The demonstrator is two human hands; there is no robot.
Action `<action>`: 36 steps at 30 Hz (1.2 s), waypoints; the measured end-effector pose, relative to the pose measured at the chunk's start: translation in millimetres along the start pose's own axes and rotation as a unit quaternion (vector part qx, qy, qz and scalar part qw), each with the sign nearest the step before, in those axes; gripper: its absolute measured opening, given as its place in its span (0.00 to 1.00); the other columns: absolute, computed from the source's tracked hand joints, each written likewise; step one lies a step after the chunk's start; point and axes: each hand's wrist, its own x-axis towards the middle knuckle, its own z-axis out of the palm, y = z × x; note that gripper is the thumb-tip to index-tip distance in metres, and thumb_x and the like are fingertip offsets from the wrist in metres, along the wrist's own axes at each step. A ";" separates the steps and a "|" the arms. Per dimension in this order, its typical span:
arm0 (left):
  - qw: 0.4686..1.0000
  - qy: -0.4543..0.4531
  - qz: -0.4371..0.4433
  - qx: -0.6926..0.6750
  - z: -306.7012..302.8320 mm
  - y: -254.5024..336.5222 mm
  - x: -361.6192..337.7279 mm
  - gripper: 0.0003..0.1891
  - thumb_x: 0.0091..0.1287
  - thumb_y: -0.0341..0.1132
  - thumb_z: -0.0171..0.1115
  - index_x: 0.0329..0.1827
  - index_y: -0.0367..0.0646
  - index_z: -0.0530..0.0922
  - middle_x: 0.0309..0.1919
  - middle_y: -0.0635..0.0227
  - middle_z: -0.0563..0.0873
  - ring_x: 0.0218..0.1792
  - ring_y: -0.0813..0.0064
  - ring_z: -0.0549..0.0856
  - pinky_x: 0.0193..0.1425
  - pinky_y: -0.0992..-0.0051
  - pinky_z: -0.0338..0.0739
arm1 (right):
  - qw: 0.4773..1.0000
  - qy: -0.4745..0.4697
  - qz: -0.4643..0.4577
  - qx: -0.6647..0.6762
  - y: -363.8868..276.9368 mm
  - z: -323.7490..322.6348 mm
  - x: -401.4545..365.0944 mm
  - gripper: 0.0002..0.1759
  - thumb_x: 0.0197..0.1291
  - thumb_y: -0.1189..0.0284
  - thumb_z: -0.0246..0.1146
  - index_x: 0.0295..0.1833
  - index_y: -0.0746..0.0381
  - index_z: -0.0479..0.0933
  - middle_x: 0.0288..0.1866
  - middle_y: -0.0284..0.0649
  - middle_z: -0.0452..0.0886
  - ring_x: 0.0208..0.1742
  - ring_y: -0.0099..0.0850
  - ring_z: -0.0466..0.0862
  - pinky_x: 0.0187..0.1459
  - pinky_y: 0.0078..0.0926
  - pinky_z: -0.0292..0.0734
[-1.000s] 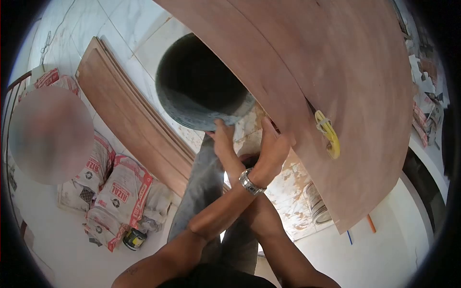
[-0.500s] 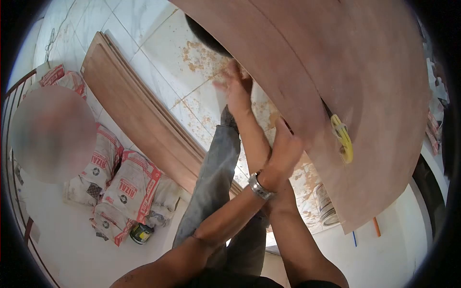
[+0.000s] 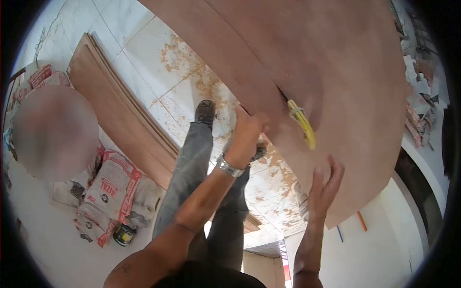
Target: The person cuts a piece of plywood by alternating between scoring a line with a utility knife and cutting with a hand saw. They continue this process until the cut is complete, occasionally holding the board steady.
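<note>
A large brown wood sheet [image 3: 355,96] spreads over the upper right, with a dark cut line running down it. A yellow-handled tool [image 3: 305,129] stands at the lower end of that line, its dark blade partly sunk in the sheet. My left hand [image 3: 247,133], with a metal watch at the wrist, is closed on the sheet's left edge. Below the yellow handle, my right hand [image 3: 325,188] is open, fingers apart and holding nothing, over the lower part of the sheet.
Stacked brown boards [image 3: 122,115] lie on the tiled floor [image 3: 144,53] to the left. Red-and-white bags [image 3: 108,187] and a small dark can [image 3: 124,234] are at lower left, beside a blurred round patch. My legs and shoes are below the sheet's edge. An orange stick [image 3: 362,221] shows at lower right.
My arms have uncrossed. My right hand has come from under the sheet's upper edge to the lower right, near the tool. The view has shifted, so the sheet and tool appear farther left.
</note>
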 end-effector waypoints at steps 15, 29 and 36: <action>0.983 0.011 0.143 0.111 6.1 23.5 -37.6 0.34 0.62 0.35 0.65 0.65 0.25 0.59 0.57 0.45 0.76 0.55 0.59 0.82 0.59 0.64 0.77 | 0.982 -0.179 0.049 -0.032 -8.5 0.9 75.9 0.08 0.61 0.73 0.67 0.40 0.66 0.77 0.23 0.34 0.75 0.25 0.19 0.72 0.29 0.22 0.70; 0.981 0.012 0.125 0.149 1.6 19.8 -34.6 0.29 0.60 0.34 0.63 0.55 0.20 0.62 0.54 0.33 0.74 0.57 0.45 0.79 0.63 0.58 0.74 | 0.984 -0.176 -0.001 -0.021 -15.8 -97.0 42.4 0.11 0.66 0.68 0.62 0.41 0.66 0.72 0.25 0.31 0.74 0.24 0.18 0.71 0.26 0.18 0.69; 0.994 0.011 0.081 0.075 -23.2 -20.2 30.1 0.32 0.59 0.30 0.60 0.67 0.30 0.61 0.56 0.45 0.80 0.48 0.56 0.86 0.49 0.64 0.83 | 0.941 -0.278 0.000 -0.191 -95.9 -54.1 101.7 0.14 0.75 0.64 0.56 0.48 0.66 0.73 0.22 0.37 0.73 0.22 0.22 0.71 0.25 0.25 0.67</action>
